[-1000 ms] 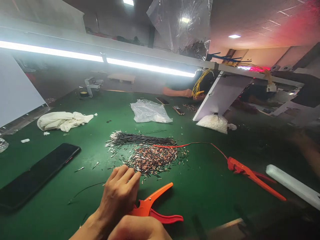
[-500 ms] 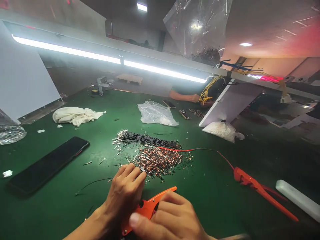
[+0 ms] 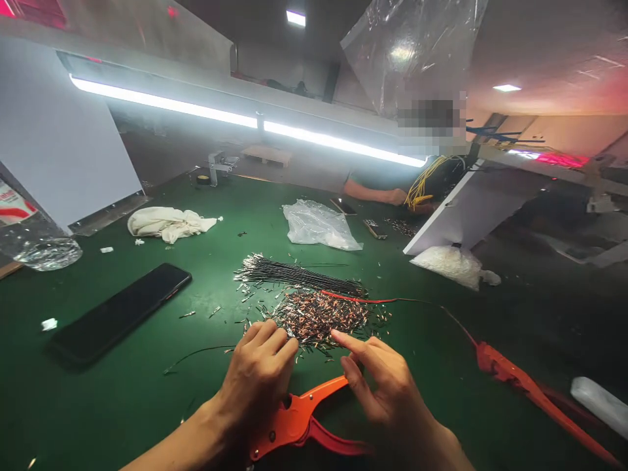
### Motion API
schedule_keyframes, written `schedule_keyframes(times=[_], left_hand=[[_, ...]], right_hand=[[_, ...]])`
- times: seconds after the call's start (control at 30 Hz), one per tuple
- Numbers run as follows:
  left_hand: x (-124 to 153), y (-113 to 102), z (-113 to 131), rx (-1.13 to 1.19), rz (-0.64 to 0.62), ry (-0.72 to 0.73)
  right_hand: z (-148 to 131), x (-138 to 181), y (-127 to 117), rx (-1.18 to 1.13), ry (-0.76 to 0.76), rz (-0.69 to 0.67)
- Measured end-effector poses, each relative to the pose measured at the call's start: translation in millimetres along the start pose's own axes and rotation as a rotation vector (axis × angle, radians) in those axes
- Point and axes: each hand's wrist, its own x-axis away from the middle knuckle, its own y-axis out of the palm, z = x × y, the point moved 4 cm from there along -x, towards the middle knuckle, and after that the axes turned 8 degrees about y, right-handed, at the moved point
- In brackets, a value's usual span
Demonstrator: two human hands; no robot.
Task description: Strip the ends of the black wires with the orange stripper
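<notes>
My left hand (image 3: 265, 360) is closed in a fist beside the head of an orange-handled wire stripper (image 3: 289, 425); its fingertips are hidden, so whatever it grips does not show. The stripper's red lower handle (image 3: 338, 445) is spread away from the upper one. My right hand (image 3: 383, 379) has its index finger stretched out and its thumb apart, by the tip of the upper handle. Just beyond both hands lies a heap of short copper-and-black wire offcuts (image 3: 318, 317). Behind it is a bundle of black wires (image 3: 299, 271) with silvery terminals at the left end.
A black phone (image 3: 122, 314) lies left, near a plastic bottle (image 3: 44, 252) and a white cloth (image 3: 169, 224). Beyond are a clear bag (image 3: 321, 226) and a tied bag (image 3: 449, 261). Another orange tool (image 3: 530, 386) lies right. A person's arm (image 3: 373, 193) shows at the far side.
My right hand has loosened from the stripper's handles and moved forward and right, with its index finger extended. The handles have spread apart. My left fist stays put; the view has shifted slightly.
</notes>
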Motion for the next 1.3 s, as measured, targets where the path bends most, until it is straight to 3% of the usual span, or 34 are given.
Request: schedule_keyframes(times=[0.2, 0.33, 0.43, 0.53, 0.6, 0.63, 0.73, 0.77, 0.93, 1.1, 1.2, 1.3], left_hand=[[-1.1, -1.9, -2.7, -0.022, -0.001, -0.001], [-4.4, -12.0, -16.0, -0.053, 0.082, -0.031], [-5.1, -17.6, -27.3, -0.091, 0.134, -0.033], [-3.9, -17.1, -34.9, -0.084, 0.133, -0.039], [-3.2, -15.0, -37.5, -0.072, 0.111, -0.049], [-3.1, -14.0, -38.4, -0.068, 0.102, -0.054], [-3.6, -12.3, -40.2, -0.081, 0.091, -0.073], [-4.0, -11.8, -40.4, -0.093, 0.086, -0.073], [-3.3, -10.7, -42.4, -0.14, 0.09, -0.061], [0.8, -15.3, -49.8, -0.182, 0.17, -0.069], [0.7, -20.6, -52.3, -0.215, 0.22, -0.044], [-0.8, -25.0, -51.2, -0.249, 0.27, -0.035]], right_hand=[[19.2, -5.1, 8.8, 0.011, 0.047, -0.016], [23.6, -15.0, 12.7, 0.007, 0.019, -0.098], [14.4, -21.9, 10.6, 0.011, -0.005, -0.239], [-2.6, -14.9, 17.1, 0.012, -0.07, -0.542], [-12.1, -1.7, 25.2, 0.052, -0.131, -0.64], [-15.5, 5.9, 30.3, 0.117, -0.182, -0.633], [-19.4, 22.8, 40.8, 0.311, -0.312, -0.338], [-18.6, 26.6, 44.6, 0.324, -0.328, -0.295], [-12.4, 23.9, 57.4, 0.37, -0.3, -0.441], [-19.5, 1.6, 45.2, 0.365, -0.333, -0.583], [-8.9, -18.4, 19.6, 0.207, -0.175, -0.574], [16.8, -34.0, -4.4, -0.162, 0.067, -0.438]])
